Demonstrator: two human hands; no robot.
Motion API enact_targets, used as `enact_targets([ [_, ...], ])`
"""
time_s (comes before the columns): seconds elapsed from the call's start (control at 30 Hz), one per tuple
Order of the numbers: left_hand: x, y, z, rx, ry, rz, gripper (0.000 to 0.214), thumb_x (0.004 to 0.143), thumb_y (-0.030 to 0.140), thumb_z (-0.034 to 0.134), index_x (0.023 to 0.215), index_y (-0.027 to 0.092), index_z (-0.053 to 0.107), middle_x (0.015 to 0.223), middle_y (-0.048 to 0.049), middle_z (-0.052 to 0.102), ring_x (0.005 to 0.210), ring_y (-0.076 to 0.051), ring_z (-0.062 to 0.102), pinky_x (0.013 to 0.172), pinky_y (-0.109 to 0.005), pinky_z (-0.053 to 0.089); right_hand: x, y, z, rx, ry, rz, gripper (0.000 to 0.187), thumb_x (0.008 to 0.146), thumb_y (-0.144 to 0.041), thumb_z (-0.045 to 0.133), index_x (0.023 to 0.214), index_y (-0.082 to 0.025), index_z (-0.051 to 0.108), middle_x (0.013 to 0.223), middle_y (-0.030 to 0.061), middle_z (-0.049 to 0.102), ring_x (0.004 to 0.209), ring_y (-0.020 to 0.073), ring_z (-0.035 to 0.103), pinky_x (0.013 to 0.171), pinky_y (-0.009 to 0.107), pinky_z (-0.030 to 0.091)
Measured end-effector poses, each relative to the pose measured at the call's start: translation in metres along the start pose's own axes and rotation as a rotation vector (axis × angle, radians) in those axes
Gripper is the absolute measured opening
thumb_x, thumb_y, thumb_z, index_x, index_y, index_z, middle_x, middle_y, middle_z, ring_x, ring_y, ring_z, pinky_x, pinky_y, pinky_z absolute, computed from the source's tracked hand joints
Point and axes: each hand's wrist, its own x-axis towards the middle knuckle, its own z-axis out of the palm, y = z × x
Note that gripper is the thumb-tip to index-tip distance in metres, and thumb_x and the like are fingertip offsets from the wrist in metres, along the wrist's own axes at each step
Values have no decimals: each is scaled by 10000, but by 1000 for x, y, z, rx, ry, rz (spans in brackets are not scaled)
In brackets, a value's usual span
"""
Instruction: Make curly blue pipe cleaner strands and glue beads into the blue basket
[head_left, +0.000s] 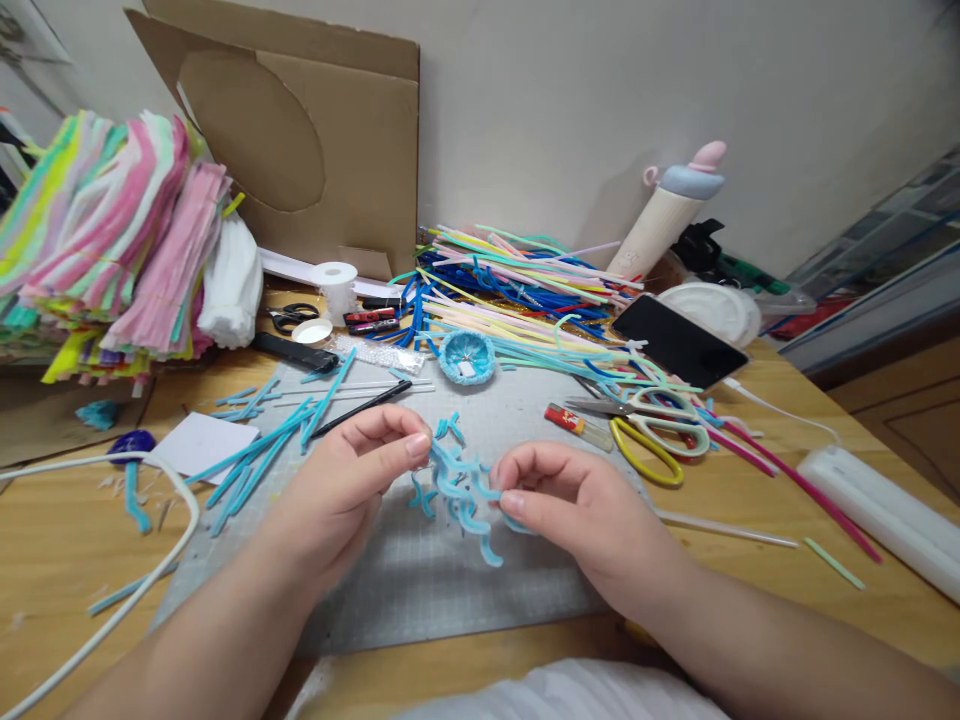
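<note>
Above the grey cutting mat (405,590), both my hands pinch a tangle of curled light blue pipe cleaners (465,490). My left hand (352,480) holds its upper left end between thumb and forefinger. At its right side my right hand (570,500) grips a curled strand, thumb against bent fingers. Several short curls hang down between the hands. Behind them on the mat sits a small round blue fuzzy bowl shape (466,358) with a pale bit inside. Cut blue pipe cleaner pieces (262,450) lie beyond my left hand.
Scissors (652,420) and a red lighter (577,425) lie right of the mat. A phone (679,340) rests behind them. Loose pipe cleaners (517,290) pile at the back; bundled ones (112,240) stand left. A white cable (191,500) loops at left. A power strip (885,510) is at right.
</note>
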Motion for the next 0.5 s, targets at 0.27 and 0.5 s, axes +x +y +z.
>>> enact_targets([
  [0.27,1,-1,1,6,-1,18,146,681,278,780,692,182,671,719,13,615,700,-120,514,665,-209,413,3,3,-1,-16,-3,18,86,718,-254,607,652,-203,586,864,4,512,805,163,488,723,302,360],
  [0.5,-1,-1,0,15,-14,15,136,688,269,771,688,179,670,718,13,625,685,-116,520,650,-206,412,0,7,-1,-70,-28,-32,16,766,-237,589,777,-225,587,912,5,560,879,178,524,777,317,390],
])
